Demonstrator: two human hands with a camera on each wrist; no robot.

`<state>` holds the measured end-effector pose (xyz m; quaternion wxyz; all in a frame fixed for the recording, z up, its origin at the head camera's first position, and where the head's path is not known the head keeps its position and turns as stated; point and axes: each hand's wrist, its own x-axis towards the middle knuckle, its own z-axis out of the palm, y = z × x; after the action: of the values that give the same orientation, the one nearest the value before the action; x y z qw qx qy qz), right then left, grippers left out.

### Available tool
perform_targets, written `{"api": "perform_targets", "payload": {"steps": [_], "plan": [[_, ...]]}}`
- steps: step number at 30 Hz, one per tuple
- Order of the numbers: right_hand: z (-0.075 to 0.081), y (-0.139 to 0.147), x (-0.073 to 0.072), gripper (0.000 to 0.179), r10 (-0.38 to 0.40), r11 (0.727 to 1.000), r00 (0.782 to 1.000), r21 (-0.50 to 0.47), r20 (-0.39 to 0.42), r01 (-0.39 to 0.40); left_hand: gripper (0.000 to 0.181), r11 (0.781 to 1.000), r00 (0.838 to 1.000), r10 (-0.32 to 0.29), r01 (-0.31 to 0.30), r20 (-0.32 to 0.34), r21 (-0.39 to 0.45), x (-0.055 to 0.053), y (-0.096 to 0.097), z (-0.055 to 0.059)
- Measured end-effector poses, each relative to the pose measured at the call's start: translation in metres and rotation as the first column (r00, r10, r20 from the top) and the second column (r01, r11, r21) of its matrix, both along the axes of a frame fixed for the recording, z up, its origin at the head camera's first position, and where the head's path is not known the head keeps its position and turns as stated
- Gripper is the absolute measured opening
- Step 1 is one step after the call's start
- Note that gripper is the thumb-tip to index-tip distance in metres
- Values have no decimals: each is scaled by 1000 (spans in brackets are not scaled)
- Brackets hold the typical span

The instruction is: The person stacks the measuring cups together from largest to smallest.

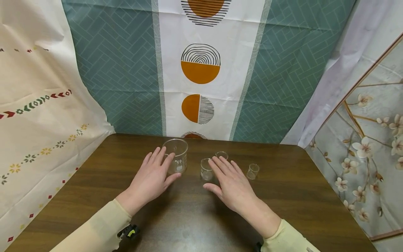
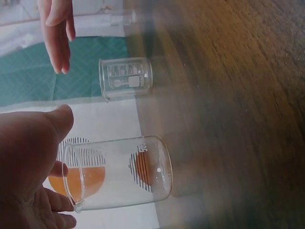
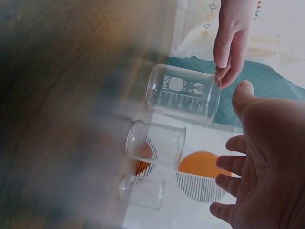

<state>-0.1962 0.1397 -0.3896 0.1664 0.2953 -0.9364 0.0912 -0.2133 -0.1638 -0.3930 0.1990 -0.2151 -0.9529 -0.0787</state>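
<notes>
My left hand [image 1: 151,180] is spread with straight fingers beside a large clear glass beaker [image 1: 181,159], its fingertips overlapping the rim in the head view. This beaker [image 3: 183,93] stands upright, marked 500ml. My right hand [image 1: 234,185] is also spread, palm down, near a smaller glass beaker [image 1: 206,171]. Behind its fingers another beaker [image 1: 221,154] shows only its rim. A small beaker [image 1: 253,171] stands to the right of that hand. In the right wrist view, the right fingers [image 3: 231,164] point towards the beakers with a gap between. Neither hand grips anything.
The beakers stand on a dark brown wooden table [image 1: 189,213]. A green and white patterned cloth [image 1: 126,70] hangs at its far edge, with a cream cloth [image 1: 37,105] on the left and a floral one [image 1: 362,168] on the right.
</notes>
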Motion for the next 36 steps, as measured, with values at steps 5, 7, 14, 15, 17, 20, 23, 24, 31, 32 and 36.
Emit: {"api": "perform_targets", "payload": {"steps": [5,7,14,15,17,20,23,24,31,32,36], "plan": [[1,-3,0,83,1,1000,1000,4,9,-1,76,1000,1000,-20,20,1,10,2,-1,-1],[2,-4,0,83,4,1000,1000,3,8,-4,76,1000,1000,-28,28,3,14,4,-1,-2],[2,-9,0,82,18,1000,1000,-1,19,-18,76,998,999,-54,54,2,18,10,-2,-4],[2,-10,0,82,20,1000,1000,-2,18,-20,76,998,998,-57,56,1,19,11,-1,-4],[2,-12,0,82,24,1000,1000,-7,17,-24,76,998,998,-61,61,-1,19,13,-1,-4],[3,-15,-1,82,27,1000,1000,-14,16,-26,76,997,998,-68,68,0,19,16,0,-3],[3,-17,-1,81,29,999,999,-15,18,-28,75,997,997,-77,77,5,21,19,0,-2],[3,-18,-2,82,32,999,999,-14,16,-32,75,996,997,-81,81,6,22,19,1,-2],[4,-27,-5,81,47,999,999,-20,27,-46,75,993,993,-116,116,3,32,24,1,-2],[4,-28,-5,81,48,999,998,-18,29,-47,75,992,993,-121,121,2,33,24,1,-2],[5,-31,-5,81,49,999,998,1,32,-49,75,990,990,-139,139,-10,29,27,2,-2]]}}
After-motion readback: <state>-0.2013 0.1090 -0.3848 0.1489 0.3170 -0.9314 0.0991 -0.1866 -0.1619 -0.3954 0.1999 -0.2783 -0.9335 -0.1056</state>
